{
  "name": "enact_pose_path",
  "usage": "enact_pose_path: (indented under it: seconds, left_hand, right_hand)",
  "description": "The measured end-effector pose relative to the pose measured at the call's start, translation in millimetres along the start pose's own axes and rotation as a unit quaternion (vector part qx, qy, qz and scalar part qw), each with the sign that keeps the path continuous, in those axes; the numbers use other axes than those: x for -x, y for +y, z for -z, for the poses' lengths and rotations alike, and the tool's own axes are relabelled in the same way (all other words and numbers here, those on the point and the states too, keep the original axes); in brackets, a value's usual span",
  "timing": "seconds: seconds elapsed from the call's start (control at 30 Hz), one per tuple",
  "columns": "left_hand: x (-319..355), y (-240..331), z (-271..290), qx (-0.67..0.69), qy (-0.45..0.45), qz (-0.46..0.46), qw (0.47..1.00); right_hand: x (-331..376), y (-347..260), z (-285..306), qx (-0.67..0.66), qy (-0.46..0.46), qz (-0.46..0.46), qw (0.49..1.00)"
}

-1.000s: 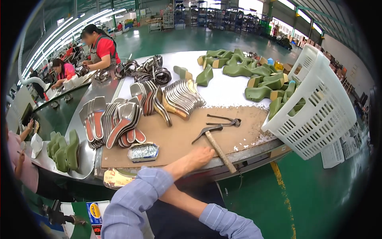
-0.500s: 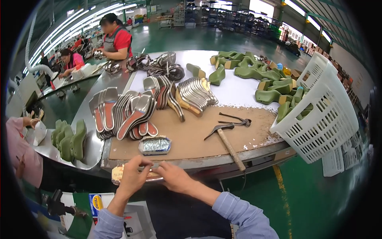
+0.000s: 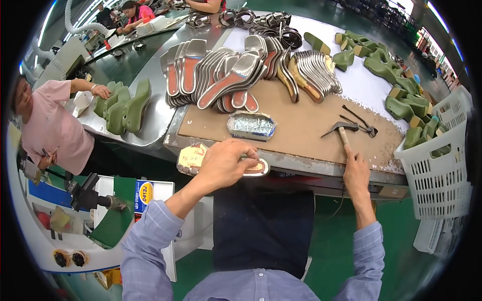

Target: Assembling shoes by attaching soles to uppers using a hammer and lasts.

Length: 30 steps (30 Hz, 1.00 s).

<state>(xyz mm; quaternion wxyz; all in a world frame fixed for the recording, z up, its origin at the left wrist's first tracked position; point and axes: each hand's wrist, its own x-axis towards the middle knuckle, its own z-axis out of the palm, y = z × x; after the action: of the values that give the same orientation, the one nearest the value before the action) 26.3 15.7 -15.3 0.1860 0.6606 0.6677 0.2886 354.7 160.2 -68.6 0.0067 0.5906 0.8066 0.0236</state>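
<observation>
We are pinning the insole (image 3: 201,159) with our clenched left hand (image 3: 226,163), steadying it, while our right hand (image 3: 355,173) is grasping the hammer (image 3: 343,134) handle.

The left hand (image 3: 226,163) presses a flat insole (image 3: 201,159) at the bench edge while the right hand (image 3: 357,173) grasps the hammer (image 3: 343,134) handle.

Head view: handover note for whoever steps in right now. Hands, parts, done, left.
Left hand: grip closed on an insole at the near bench edge.
Right hand: closed on the hammer handle, head resting on the brown work board.
Pincers lie beside the hammer; foil tray mid-board; insole stack behind.
Done: insole and hammer picked up.
Left: no hammering yet on this insole.
</observation>
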Motion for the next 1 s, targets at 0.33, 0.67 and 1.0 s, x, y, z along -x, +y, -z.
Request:
enact_pose_path:
  seconds: [0.33, 0.67, 1.0]
  left_hand:
    - [0, 2, 1, -0.044, -0.022, -0.007, 0.999]
    - [2, 3, 2, -0.011, -0.024, 0.029, 0.999]
    - [5, 6, 20, -0.096, -0.081, -0.024, 0.992]
  right_hand:
    - [72, -34, 40, -0.548, 0.004, -0.007, 0.836]
    - [98, -73, 91, -0.558, 0.089, 0.225, 0.793]
    - [102, -70, 74, -0.559, 0.064, 0.221, 0.796]
